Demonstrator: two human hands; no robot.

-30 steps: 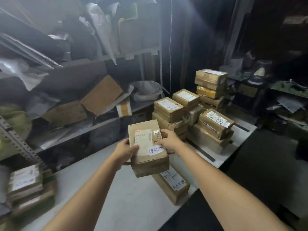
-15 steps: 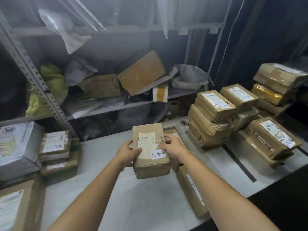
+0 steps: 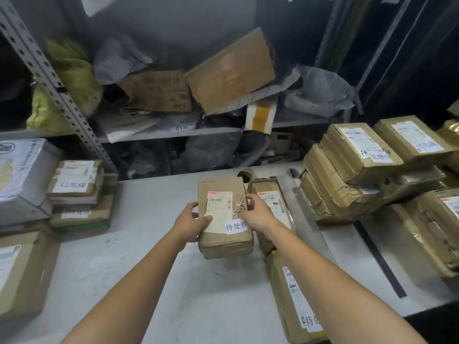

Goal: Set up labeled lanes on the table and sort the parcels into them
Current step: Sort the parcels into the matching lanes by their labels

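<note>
I hold a brown parcel (image 3: 223, 214) with a shipping label and a white tag reading 待处理 above the white table (image 3: 139, 264). My left hand (image 3: 190, 225) grips its left side, thumb across the label. My right hand (image 3: 258, 214) grips its right side. Just to the right, two more tagged parcels lie flat on the table, one behind (image 3: 273, 194) and one nearer (image 3: 290, 294). A pile of brown parcels (image 3: 355, 170) tagged 待处理 fills the right. At the left stands a small stack (image 3: 77, 194) tagged 已完成.
A black tape strip (image 3: 382, 259) crosses the table at the right. A white printed carton (image 3: 22, 175) and a brown box (image 3: 19, 271) sit at the left. Behind the table, a metal shelf rack (image 3: 57, 90) holds cardboard boxes and plastic bags.
My view has swung left and down, and the parcel in both hands has come left away from the right pile. The left stack has come into view.
</note>
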